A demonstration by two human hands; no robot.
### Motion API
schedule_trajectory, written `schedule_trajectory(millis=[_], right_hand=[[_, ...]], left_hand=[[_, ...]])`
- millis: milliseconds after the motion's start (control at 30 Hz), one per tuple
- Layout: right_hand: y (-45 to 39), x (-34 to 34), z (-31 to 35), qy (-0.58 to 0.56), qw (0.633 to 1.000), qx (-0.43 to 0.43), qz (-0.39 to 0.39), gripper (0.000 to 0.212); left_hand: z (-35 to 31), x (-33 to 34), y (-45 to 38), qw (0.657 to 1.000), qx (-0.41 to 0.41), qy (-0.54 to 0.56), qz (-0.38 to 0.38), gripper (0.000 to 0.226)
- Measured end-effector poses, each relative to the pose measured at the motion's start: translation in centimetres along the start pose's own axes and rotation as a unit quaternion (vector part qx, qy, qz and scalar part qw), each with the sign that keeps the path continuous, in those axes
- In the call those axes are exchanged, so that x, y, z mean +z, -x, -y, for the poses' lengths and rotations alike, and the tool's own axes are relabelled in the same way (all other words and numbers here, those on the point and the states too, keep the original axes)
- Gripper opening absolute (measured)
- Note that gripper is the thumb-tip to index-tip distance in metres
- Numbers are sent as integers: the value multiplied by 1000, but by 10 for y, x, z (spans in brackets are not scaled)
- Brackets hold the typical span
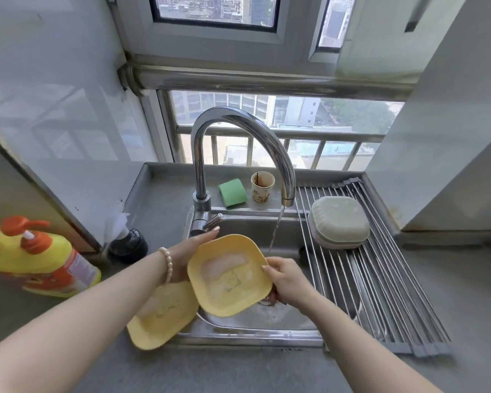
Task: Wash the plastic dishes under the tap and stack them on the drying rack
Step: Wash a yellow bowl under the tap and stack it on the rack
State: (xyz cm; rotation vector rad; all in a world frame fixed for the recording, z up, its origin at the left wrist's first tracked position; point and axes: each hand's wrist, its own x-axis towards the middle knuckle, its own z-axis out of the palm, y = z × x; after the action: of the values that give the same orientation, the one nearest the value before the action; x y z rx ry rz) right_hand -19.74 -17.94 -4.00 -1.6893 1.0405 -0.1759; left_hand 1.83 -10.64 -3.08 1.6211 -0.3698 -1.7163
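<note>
Head view: both hands, left hand (192, 251) and right hand (288, 279), grip a yellow plate (228, 276) over the sink (253, 327), just left of the tap (238, 154) stream; left fingers mostly hidden behind it.

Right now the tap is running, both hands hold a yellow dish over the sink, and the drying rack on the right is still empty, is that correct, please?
Not quite: the drying rack is not empty. The head view shows green dishes already stacked upside down on it. The rest stands: the tap is running, and the left hand and right hand hold a yellow dish over the sink.
</note>
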Motion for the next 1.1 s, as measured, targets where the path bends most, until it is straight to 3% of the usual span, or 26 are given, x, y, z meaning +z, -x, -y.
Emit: schedule_trajectory(millis=[67,100,167,233,267,333,400,467,567,667,733,833,967,1100], right_hand=[[0,-2,1,123,989,-30,-74,25],[0,0,-1,228,967,-45,-104,26],[-2,9,-5,416,886,-103,-175,38],[5,20,-3,489,828,-195,-193,45],[10,25,1,502,830,-208,-129,55],[16,30,5,503,847,-170,30,103],[15,33,12,525,841,-105,82,122],[5,43,20,511,852,-78,83,118],[9,58,36,427,880,-116,170,102],[31,50,38,399,863,-159,265,79],[35,27,25,456,836,-156,260,91],[21,2,15,541,817,-118,160,132],[15,37,27,486,852,-142,132,122],[43,48,27,415,858,-177,244,112]], left_hand=[[9,3,3,1000,-18,12,1,59],[12,5,4,999,-14,32,-15,58],[17,9,3,998,5,40,-51,56],[22,13,1,996,18,51,-73,52],[24,14,1,994,25,59,-84,50],[28,16,2,993,39,66,-94,49],[32,18,1,992,50,74,-86,50],[34,22,-1,992,48,99,-59,54],[33,30,1,991,33,130,-28,62],[35,27,2,990,42,125,-47,55],[38,23,2,990,53,103,-75,47],[43,24,5,989,76,81,-93,37],[43,40,3,985,108,109,-74,35],[37,39,10,983,129,94,-88,24]])
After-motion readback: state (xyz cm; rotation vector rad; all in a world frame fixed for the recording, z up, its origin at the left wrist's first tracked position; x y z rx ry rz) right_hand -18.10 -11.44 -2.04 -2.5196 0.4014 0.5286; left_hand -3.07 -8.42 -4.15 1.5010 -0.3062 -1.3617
